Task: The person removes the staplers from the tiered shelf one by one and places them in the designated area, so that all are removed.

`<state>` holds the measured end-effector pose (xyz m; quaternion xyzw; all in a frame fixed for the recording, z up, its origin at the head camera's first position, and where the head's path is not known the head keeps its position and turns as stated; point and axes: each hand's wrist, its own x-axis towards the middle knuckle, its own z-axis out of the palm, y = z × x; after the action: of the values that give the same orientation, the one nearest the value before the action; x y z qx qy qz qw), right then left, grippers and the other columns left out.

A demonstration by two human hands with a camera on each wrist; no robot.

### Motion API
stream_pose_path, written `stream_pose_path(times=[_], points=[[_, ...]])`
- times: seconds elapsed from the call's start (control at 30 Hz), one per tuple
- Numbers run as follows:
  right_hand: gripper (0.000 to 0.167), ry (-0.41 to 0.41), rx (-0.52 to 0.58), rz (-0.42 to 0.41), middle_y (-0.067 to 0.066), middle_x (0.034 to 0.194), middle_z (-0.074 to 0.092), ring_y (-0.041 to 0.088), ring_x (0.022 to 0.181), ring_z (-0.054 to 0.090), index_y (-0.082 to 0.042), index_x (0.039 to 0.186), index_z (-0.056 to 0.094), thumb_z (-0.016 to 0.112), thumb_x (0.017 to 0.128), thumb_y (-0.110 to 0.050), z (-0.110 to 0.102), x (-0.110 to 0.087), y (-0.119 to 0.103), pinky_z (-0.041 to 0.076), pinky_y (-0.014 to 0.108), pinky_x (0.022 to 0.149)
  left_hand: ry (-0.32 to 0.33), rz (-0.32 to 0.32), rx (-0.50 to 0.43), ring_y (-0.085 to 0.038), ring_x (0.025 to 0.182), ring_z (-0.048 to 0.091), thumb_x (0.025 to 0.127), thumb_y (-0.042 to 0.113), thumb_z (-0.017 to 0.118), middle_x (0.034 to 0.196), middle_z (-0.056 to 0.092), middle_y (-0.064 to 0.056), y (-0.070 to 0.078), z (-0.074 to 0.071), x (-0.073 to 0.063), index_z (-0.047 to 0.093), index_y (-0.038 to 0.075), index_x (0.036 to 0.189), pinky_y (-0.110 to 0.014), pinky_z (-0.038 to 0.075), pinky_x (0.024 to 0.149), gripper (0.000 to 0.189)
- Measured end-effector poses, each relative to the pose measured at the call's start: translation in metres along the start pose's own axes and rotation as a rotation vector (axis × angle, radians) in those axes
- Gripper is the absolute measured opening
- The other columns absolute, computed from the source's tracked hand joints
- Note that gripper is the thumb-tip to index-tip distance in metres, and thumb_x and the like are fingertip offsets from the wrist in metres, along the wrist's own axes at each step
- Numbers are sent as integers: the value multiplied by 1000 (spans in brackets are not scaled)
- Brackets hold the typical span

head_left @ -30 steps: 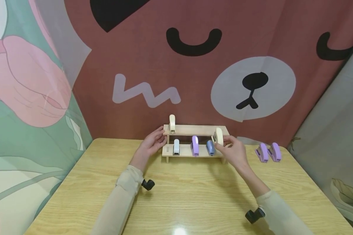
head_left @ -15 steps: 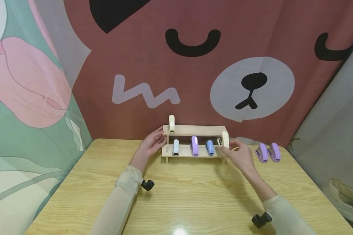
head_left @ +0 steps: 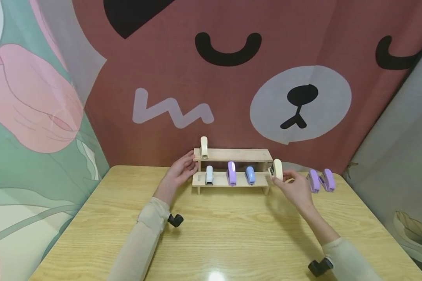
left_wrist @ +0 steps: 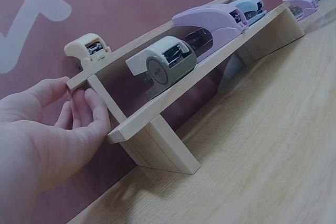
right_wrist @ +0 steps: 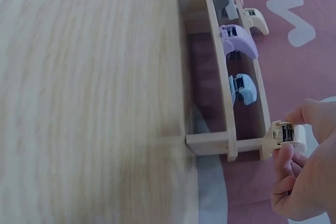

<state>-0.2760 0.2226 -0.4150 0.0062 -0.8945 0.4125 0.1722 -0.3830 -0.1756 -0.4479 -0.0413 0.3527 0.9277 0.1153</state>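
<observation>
My right hand [head_left: 296, 191] pinches a cream stapler [head_left: 277, 169] between thumb and fingers, just off the right end of a two-tier wooden rack [head_left: 237, 155]. At the rack's other end, my left hand [left_wrist: 58, 135] grips the corner of the upper shelf, thumb on top and fingers curled below. Another cream stapler [left_wrist: 86, 50] stands on that shelf's left end. Along the lower shelf stand a grey-white stapler [head_left: 209, 175], a purple stapler [head_left: 231, 173] and a small blue stapler [head_left: 250, 175].
Two purple staplers, the nearer one [head_left: 314, 180] and the outer one [head_left: 328, 180], stand side by side on the wooden table [head_left: 211, 230], to the right beyond my right hand. A curtain [head_left: 168, 78] printed with a bear hangs right behind the rack.
My right hand has carried the cream stapler rightward, from in front of the rack's right end to just past it. My left hand keeps its grip on the rack.
</observation>
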Motion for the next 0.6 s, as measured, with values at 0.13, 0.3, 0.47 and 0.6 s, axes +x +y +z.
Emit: stream_pose_path(times=[0.13,0.3,0.47,0.6], points=[[37,35,6,-9,12,93,66,20,74,58,1,112,70,79,89,-26,-2,-1,9,47,26,56,0,-4,-11,-17,98,54,105,1,54,116,54,-11,-1,-1,2,46,11,150,-29,52,88,47],[30,59,9,-6,12,90,66,17,70,57,0,110,72,78,88,-20,-3,0,20,47,24,54,1,-12,-24,-17,99,54,105,1,54,118,55,-11,0,-1,2,46,11,151,-29,53,87,47],[29,84,-13,14,11,87,66,13,67,56,2,109,72,75,87,-17,-3,2,32,45,23,52,3,-14,-20,-17,99,55,105,1,54,117,56,-11,-1,0,1,45,11,151,-29,52,90,48],[28,102,-30,9,12,86,66,15,67,56,4,107,70,75,87,-16,-3,5,39,45,24,52,3,-11,-23,-17,97,55,105,1,54,116,56,-11,-1,-1,1,47,11,149,-29,52,88,46]])
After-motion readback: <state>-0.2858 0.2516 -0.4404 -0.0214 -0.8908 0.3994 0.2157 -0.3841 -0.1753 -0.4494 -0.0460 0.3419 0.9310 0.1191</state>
